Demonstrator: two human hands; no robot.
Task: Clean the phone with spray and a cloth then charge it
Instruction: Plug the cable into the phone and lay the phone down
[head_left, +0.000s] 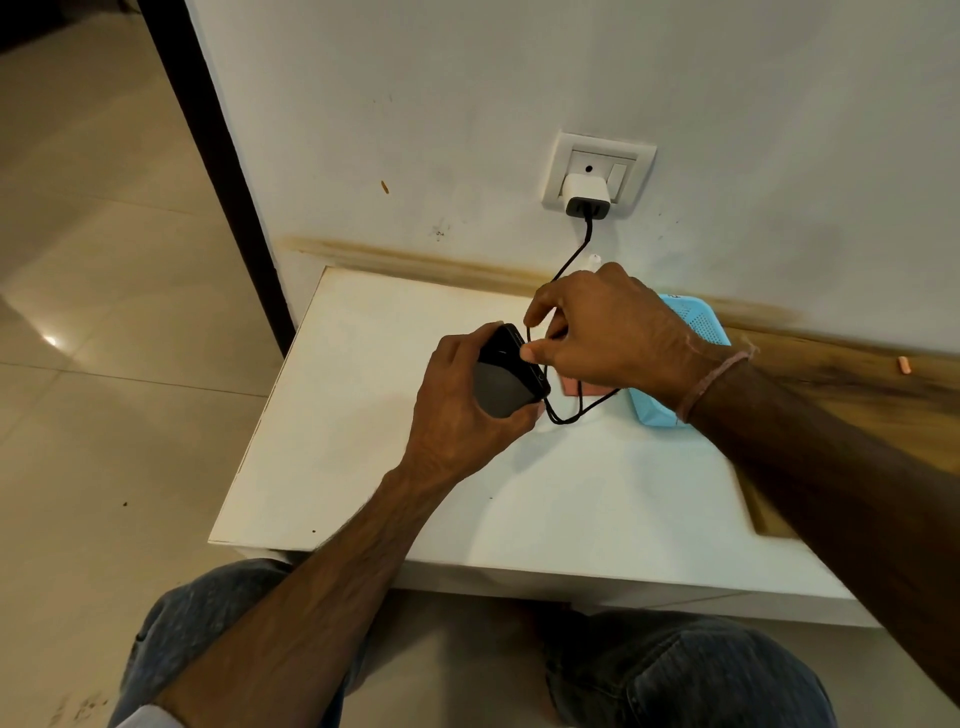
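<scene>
Above the white counter (363, 415), your left hand (462, 405) grips the likely slick, rigid black phone (511, 371) by its edges while the fingers (535, 354) of your right hand (608, 332) pinch the limp black cable (582, 410).

Home room, tiled floor (93, 291), wall socket (597, 174), white side table (363, 415)

No words, brands or numbers legible anywhere. Only a small dark mark at the far edge of the blue perforated object (698, 325), too small to make out. Blank as seen: the white charger (586, 193) and the dark phone (511, 364).
</scene>
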